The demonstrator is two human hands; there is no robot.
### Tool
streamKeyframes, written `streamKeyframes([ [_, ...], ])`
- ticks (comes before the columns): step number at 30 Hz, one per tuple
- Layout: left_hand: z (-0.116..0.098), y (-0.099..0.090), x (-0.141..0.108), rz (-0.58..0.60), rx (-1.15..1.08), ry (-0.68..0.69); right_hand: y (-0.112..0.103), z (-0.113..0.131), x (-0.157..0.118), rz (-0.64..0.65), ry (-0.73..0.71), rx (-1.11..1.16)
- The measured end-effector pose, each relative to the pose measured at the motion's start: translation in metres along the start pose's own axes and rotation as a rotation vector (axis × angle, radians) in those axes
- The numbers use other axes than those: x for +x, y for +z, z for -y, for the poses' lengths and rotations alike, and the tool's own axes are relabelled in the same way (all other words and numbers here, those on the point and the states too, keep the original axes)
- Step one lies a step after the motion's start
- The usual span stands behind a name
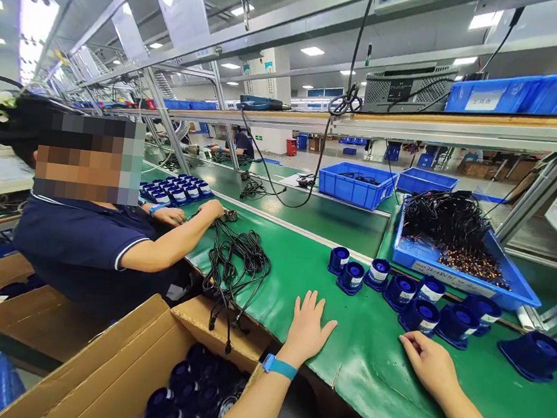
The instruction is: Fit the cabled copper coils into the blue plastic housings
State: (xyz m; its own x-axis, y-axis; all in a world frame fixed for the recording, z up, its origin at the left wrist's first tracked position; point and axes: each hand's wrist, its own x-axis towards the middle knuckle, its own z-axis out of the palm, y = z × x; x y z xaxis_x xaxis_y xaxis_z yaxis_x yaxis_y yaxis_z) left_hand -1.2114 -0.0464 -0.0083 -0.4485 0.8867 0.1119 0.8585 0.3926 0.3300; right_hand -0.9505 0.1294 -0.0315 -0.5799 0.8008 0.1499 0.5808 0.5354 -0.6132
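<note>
Left hand (309,330) touches mat (361,346) near edge.

Dark-blue, round-topped parts (419,316) with flared bases, most showing white labels, stand loosely grouped on the green surface (364,343), right of centre, one farther right.

The left hand (309,326) lies palm down with fingers spread; the right hand (429,366) is empty, its fingers being loosely bent.
</note>
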Motion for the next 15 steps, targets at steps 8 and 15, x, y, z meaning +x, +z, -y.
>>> streamKeyframes([
  [8, 0.004, 0.001, 0.000, 0.020, -0.043, -0.019, 0.000, 0.001, 0.000, -0.005, 0.038, 0.031],
  [15, 0.003, 0.003, 0.001, -0.058, -0.070, 0.001, -0.003, -0.013, 0.002, 0.019, 0.091, 0.033],
])
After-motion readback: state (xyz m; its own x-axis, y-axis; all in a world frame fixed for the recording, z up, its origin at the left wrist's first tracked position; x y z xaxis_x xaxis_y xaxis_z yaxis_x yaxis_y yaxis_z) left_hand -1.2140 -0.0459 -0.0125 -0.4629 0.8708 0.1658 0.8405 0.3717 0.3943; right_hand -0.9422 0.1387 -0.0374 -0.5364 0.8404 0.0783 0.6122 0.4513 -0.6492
